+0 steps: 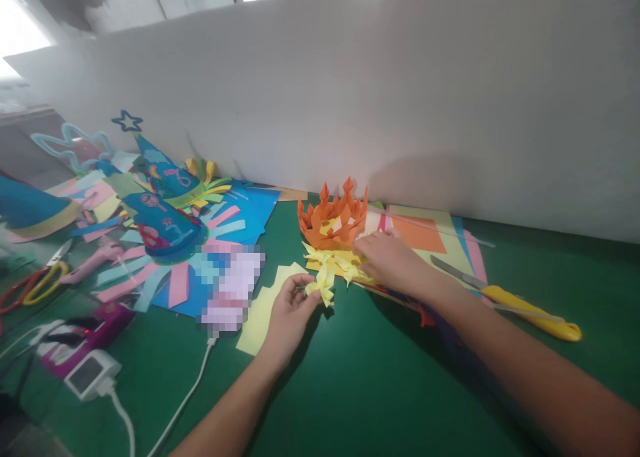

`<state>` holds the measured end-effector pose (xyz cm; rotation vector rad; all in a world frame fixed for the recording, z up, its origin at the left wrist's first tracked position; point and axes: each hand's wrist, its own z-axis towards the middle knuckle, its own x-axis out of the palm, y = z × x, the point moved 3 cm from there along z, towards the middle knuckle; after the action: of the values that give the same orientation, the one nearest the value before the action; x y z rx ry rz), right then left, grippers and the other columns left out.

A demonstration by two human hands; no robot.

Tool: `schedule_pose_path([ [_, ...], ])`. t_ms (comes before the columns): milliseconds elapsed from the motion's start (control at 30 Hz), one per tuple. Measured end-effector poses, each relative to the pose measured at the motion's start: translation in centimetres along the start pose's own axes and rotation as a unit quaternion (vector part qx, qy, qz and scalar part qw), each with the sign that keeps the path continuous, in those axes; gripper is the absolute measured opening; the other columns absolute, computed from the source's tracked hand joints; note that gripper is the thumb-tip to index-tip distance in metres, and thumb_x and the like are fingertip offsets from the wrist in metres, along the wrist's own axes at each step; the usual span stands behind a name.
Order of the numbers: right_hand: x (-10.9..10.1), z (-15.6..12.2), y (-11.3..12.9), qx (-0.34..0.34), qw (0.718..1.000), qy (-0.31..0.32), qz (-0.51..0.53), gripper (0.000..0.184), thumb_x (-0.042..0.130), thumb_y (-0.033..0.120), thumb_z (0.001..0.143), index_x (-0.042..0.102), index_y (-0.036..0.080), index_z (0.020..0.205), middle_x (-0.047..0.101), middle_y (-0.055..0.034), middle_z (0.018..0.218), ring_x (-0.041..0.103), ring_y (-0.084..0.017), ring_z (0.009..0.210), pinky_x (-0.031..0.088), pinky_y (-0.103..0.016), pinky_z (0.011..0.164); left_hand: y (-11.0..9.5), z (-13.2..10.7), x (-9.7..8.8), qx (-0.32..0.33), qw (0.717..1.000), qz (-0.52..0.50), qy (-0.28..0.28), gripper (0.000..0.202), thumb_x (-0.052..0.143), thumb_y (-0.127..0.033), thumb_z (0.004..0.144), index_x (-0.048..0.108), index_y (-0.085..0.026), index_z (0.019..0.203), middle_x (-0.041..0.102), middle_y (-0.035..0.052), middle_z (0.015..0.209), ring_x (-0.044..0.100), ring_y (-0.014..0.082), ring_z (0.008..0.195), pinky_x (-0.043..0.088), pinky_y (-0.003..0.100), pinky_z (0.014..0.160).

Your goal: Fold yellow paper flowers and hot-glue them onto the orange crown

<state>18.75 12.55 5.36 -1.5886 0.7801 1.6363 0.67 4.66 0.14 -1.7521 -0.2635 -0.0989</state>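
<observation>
My left hand (293,310) pinches a small folded yellow paper piece (323,285) between thumb and fingers, just above the green table. My right hand (385,257) is curled beside the orange paper crown (333,225), by its right front edge. Its fingertips are mostly hidden, so what they grip, if anything, does not show. Another crumpled yellow paper piece (350,269) lies right by those fingers, on yellow sheets in front of the crown. Under my left wrist are pale yellow paper sheets (260,317).
Blue paper cone hats (167,170) and paper strips crowd the left. Scissors (37,287), a pink glue gun (93,263), a blurred-out phone-like object (235,290) and a white charger (93,375) are nearby. A yellow-handled knife (530,310) lies right. A white wall (450,97) stands behind.
</observation>
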Motion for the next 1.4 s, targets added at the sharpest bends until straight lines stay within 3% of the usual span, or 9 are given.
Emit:
schedule_pose_path([
  [400,-0.4,-1.1,3.5,-0.048,0.994,0.064,0.077,0.015,0.045,0.005,0.076,0.053,0.017,0.077,0.061,-0.0033,0.071,0.051,-0.017,0.068,0.024,-0.03,0.07,0.1,0.2,-0.9,0.034,0.998,-0.012,-0.053,0.029,0.066,-0.031,0.074,0.048,-0.022,0.095,0.057,-0.0028,0.074,0.054,0.0079,0.061,0.038,0.017,0.055],
  [567,-2.2,-3.2,5.8,-0.095,0.974,0.103,0.177,0.005,0.057,0.017,0.078,0.054,0.02,0.076,0.06,0.0,0.07,0.053,-0.016,0.069,0.031,-0.029,0.073,-0.1,0.2,-1.2,0.05,0.996,-0.032,-0.071,0.028,0.064,-0.031,0.075,0.048,-0.023,0.097,0.056,-0.0048,0.072,0.055,0.0073,0.06,0.04,0.017,0.055],
  [733,-2.9,-3.3,4.7,0.008,0.974,-0.004,0.225,0.009,0.056,0.027,0.083,0.054,0.021,0.09,0.064,-0.0032,0.085,0.057,-0.02,0.079,0.038,-0.031,0.072,-0.1,0.2,-0.9,0.039,0.998,-0.012,-0.052,0.028,0.066,-0.031,0.073,0.05,-0.021,0.094,0.057,-0.0022,0.08,0.057,0.0087,0.071,0.043,0.02,0.065],
  [867,-2.6,-2.8,4.7,0.036,0.95,-0.037,0.309,0.028,0.058,0.034,0.082,0.047,0.022,0.106,0.062,-0.0065,0.103,0.059,-0.02,0.087,0.043,-0.029,0.067,-0.1,0.0,-0.3,0.047,0.998,0.023,-0.023,0.027,0.068,-0.03,0.07,0.052,-0.018,0.089,0.053,-0.0028,0.078,0.051,0.0059,0.062,0.04,0.017,0.057],
  [967,-2.4,-2.6,5.2,0.028,0.94,-0.029,0.34,0.022,0.054,0.027,0.084,0.044,0.022,0.104,0.063,-0.0052,0.099,0.061,-0.018,0.08,0.042,-0.027,0.064,0.1,-0.4,0.3,0.059,0.997,0.043,0.038,0.025,0.068,-0.028,0.071,0.053,-0.018,0.088,0.053,-0.002,0.08,0.047,0.0046,0.058,0.039,0.017,0.053],
  [1067,-2.2,-2.2,4.8,0.011,0.944,-0.045,0.327,0.012,0.045,0.016,0.086,0.044,0.022,0.096,0.063,-0.0021,0.086,0.06,-0.015,0.07,0.04,-0.024,0.059,0.5,-0.7,0.8,0.068,0.992,0.055,0.094,0.023,0.064,-0.025,0.075,0.053,-0.019,0.093,0.056,0.0027,0.093,0.056,0.0103,0.077,0.047,0.022,0.069],
  [1200,-1.9,-1.6,2.3,0.048,0.967,-0.099,0.231,0.015,0.039,0.011,0.086,0.047,0.02,0.095,0.064,-0.0032,0.081,0.06,-0.017,0.069,0.037,-0.024,0.057,0.5,-0.6,0.4,0.124,0.987,0.084,0.065,0.026,0.061,-0.022,0.077,0.051,-0.021,0.101,0.051,0.0062,0.106,0.054,0.0162,0.099,0.045,0.031,0.087],
  [1300,-2.2,-1.7,1.0,0.081,0.97,-0.161,0.162,0.015,0.041,0.013,0.086,0.05,0.019,0.096,0.065,-0.0067,0.089,0.06,-0.02,0.077,0.039,-0.028,0.063,0.3,-0.4,0.0,0.157,0.979,0.127,0.027,0.021,0.058,-0.021,0.078,0.052,-0.021,0.098,0.048,0.0062,0.106,0.052,0.0156,0.093,0.046,0.029,0.082],
  [1400,-2.4,-2.4,1.8,0.028,0.98,-0.123,0.153,0.012,0.048,0.019,0.085,0.052,0.02,0.097,0.065,-0.0072,0.093,0.059,-0.022,0.084,0.041,-0.031,0.069,-0.1,-0.4,-0.1,0.165,0.97,0.179,0.019,0.018,0.053,-0.017,0.078,0.052,-0.02,0.096,0.049,0.0046,0.097,0.051,0.0138,0.083,0.045,0.027,0.077],
])
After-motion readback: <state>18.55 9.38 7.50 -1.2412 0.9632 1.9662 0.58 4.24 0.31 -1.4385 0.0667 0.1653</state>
